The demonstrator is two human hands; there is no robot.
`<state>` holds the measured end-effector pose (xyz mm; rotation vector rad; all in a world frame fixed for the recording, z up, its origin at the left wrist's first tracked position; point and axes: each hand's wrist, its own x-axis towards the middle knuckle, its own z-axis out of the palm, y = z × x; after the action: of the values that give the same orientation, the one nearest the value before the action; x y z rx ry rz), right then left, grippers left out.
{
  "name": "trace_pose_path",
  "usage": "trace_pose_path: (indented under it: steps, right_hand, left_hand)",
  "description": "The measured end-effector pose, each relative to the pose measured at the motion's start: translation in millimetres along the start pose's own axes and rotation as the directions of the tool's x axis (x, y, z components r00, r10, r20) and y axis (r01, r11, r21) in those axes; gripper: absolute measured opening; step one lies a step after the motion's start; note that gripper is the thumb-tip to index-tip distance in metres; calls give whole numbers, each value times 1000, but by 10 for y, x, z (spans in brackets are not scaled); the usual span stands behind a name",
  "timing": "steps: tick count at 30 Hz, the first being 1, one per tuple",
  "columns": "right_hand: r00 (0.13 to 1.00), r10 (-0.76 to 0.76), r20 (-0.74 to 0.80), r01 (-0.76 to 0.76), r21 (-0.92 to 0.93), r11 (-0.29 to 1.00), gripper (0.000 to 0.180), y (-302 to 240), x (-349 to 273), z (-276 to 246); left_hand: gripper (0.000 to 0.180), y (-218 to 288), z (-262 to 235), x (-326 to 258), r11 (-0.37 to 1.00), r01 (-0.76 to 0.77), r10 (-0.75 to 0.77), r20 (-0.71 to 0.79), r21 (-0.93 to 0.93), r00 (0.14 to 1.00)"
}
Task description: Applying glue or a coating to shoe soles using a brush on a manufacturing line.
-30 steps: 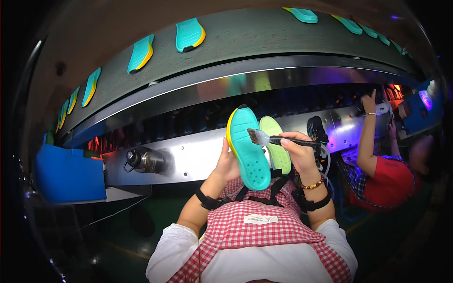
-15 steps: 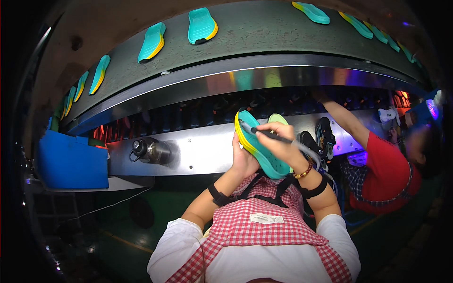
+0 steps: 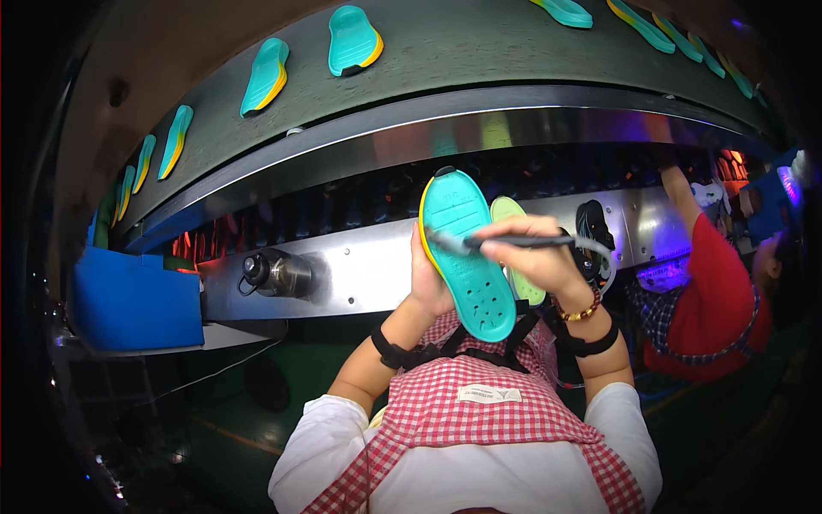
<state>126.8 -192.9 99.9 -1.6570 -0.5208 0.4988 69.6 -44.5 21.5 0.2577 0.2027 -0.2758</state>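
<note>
My left hand (image 3: pixel 430 278) grips a turquoise shoe sole (image 3: pixel 467 283) along its yellow-trimmed left edge. The sole is tilted, with its ribbed and holed inner face toward me. My right hand (image 3: pixel 541 261) is closed round the black handle of a brush (image 3: pixel 555 242), and a pale tube trails from the handle's end. The brush's pale bristles lie on the upper middle of the sole, near its left edge. Behind the sole and right hand, a light green sole (image 3: pixel 507 208) is partly hidden.
More turquoise soles (image 3: pixel 353 38) lie along the conveyor belt (image 3: pixel 411 64) beyond the metal rail. On the steel shelf stand a dark bottle (image 3: pixel 278 272) and black shoes (image 3: pixel 592 224). A co-worker in red (image 3: pixel 717 287) reaches under the rail at right.
The sole has turned to face me more fully and more upright. The brush has moved down along its face. The belt's soles have shifted slightly left, and the co-worker's arm has moved right.
</note>
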Motion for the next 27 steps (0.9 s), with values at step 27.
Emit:
trace_pose_path:
  steps: [27]
  right_hand:
    - [914, -321, 247, 338, -29, 941, 24, -16, -238, -102]
  left_hand:
    - [94, 573, 376, 45, 850, -493, 469, 159, 188, 869]
